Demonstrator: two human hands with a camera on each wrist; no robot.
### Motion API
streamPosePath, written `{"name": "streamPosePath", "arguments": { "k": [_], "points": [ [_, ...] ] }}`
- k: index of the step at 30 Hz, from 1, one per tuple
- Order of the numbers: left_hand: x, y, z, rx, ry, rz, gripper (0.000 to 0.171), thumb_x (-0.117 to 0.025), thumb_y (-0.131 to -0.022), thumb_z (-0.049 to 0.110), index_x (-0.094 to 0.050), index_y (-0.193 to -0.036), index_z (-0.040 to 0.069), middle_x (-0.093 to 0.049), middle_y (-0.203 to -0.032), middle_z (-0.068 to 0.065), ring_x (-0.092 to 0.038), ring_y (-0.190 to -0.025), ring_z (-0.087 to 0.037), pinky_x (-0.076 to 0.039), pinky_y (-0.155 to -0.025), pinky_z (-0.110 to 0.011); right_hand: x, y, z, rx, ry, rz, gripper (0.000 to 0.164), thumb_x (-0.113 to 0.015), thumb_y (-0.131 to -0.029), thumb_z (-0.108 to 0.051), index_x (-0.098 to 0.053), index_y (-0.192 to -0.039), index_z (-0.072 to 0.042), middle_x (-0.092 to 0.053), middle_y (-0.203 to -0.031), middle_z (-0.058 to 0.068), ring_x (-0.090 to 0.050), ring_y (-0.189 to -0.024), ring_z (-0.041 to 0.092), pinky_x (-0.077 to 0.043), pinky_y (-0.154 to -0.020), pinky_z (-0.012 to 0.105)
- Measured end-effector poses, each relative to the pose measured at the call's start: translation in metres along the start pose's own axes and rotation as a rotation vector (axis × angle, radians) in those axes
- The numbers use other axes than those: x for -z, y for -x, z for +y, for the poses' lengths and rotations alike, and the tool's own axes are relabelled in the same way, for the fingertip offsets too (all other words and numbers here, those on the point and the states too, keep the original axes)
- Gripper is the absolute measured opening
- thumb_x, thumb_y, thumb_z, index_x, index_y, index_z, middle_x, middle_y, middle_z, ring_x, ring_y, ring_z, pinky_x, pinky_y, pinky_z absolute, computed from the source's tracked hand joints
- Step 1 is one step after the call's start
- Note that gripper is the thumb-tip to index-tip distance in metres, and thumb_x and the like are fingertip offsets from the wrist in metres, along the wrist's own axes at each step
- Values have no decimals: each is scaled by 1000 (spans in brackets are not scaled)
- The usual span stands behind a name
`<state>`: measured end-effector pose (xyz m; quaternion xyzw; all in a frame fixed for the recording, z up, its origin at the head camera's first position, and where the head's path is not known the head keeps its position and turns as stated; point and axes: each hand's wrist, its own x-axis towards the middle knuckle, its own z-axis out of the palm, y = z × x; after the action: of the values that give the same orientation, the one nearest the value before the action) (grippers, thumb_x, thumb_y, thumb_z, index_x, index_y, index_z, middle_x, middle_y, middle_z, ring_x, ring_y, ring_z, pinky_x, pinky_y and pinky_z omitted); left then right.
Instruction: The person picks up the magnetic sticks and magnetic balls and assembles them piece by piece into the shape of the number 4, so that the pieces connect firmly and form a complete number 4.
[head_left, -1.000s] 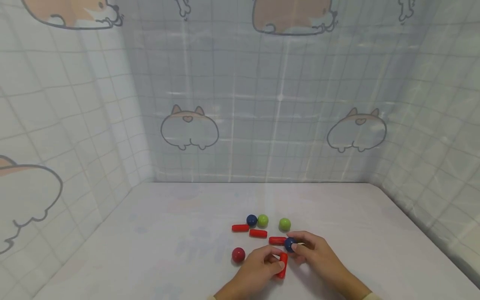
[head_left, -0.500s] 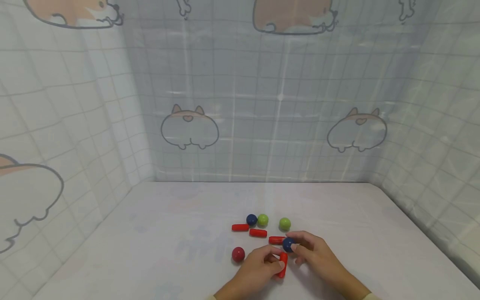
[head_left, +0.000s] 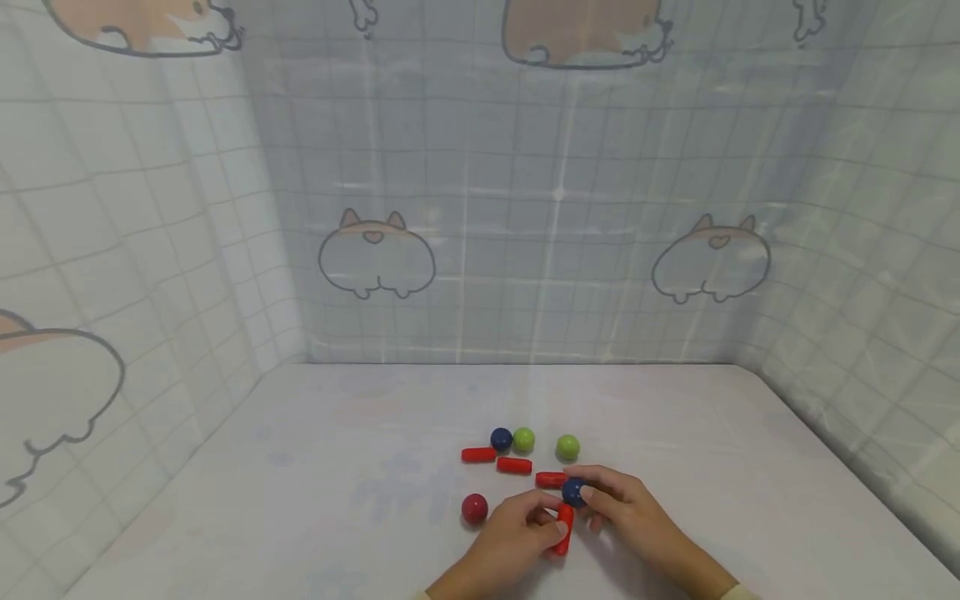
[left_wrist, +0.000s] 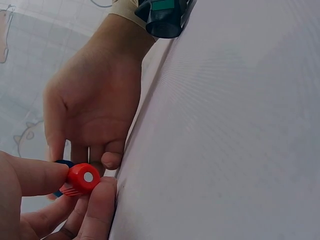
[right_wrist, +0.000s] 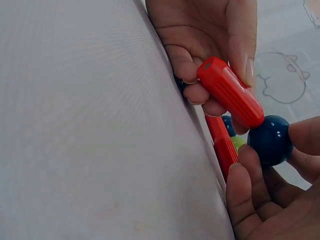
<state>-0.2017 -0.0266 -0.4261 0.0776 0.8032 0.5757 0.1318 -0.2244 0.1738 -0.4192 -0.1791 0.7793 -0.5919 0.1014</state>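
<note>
My left hand (head_left: pixel 513 533) pinches a red ridged rod (head_left: pixel 564 529) between thumb and fingers, slanted just over the table. A round pale disc shows in the rod's near end (left_wrist: pixel 88 176). In my right hand (head_left: pixel 633 508), thumb and fingers grip a shiny dark blue ball (right_wrist: pixel 270 140). The ball sits against the far end of the held rod in the right wrist view. Just behind the hands, another red rod (head_left: pixel 551 480) lies on the table, its right end partly covered by the right fingers.
Two more red rods, a left one (head_left: pixel 478 455) and a middle one (head_left: pixel 514 466), lie farther back. Beyond them are a second blue ball (head_left: pixel 501 439) and two green balls (head_left: pixel 523 439). A dark red ball (head_left: pixel 475 509) rests left of my left hand. Patterned curtains (head_left: pixel 487 208) surround the table.
My right hand has shifted slightly left with the blue ball, bringing it to the far end of the held rod. The left hand has hardly moved.
</note>
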Motion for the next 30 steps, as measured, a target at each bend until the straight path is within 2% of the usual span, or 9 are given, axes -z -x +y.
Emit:
{"name": "streamPosePath", "arguments": {
  "k": [6, 11, 16, 19, 23, 26, 30],
  "points": [
    [1, 1, 0, -8, -3, 6, 15, -71, -87, 19, -70, -102, 19, -62, -79, 2, -57, -69, -16, -47, -65, -31, 0, 0, 1, 16, 30, -11, 38, -50, -101, -18, -55, -135, -2, -61, -113, 12, -58, -83, 27, -52, -72, 30],
    [2, 1, 1, 4, 17, -1, 17, -71, -87, 20, -68, -103, 18, -62, -80, 1, -58, -69, -17, -47, -66, -31, -1, -1, 1, 6, 30, 18, 40, -52, -100, -20, -53, -137, -3, -62, -116, 11, -60, -79, 27, -51, -71, 30],
    [0, 0, 1, 34, 77, -5, 28, -72, -86, 21, -63, -113, 17, -63, -82, -1, -60, -70, -19, -48, -68, -32, -2, -1, 1, 3, 1, 35, 39, -57, -99, -25, -54, -129, -1, -62, -118, 13, -61, -87, 28, -54, -70, 33],
    [1, -1, 1, 54, 105, -5, 38, -74, -85, 21, -61, -120, 22, -63, -84, -2, -60, -71, -20, -48, -66, -31, -1, 0, 2, 10, -4, 15, 37, -57, -99, -24, -56, -127, -1, -62, -117, 14, -61, -91, 28, -55, -71, 34],
    [4, -3, 2, 45, 121, -31, 55, -74, -84, 21, -53, -135, 27, -62, -88, -3, -59, -73, -20, -50, -63, -32, -2, 0, 2, 43, 5, -4, 37, -58, -98, -22, -57, -129, -1, -61, -118, 14, -63, -90, 27, -55, -71, 34],
    [7, -4, 4, 27, 122, -51, 59, -73, -85, 18, -51, -139, 29, -62, -89, -3, -60, -73, -21, -50, -64, -32, -5, 0, 1, 67, 3, -11, 37, -59, -97, -19, -57, -129, -1, -61, -118, 15, -64, -90, 27, -55, -71, 35],
    [6, -6, 4, 16, 112, -32, 55, -72, -84, 14, -56, -134, 29, -60, -88, -4, -59, -73, -21, -51, -65, -32, -5, -1, 1, 42, -8, 5, 34, -61, -96, -18, -57, -125, -1, -61, -116, 15, -63, -93, 29, -56, -73, 36]
  ]
}}
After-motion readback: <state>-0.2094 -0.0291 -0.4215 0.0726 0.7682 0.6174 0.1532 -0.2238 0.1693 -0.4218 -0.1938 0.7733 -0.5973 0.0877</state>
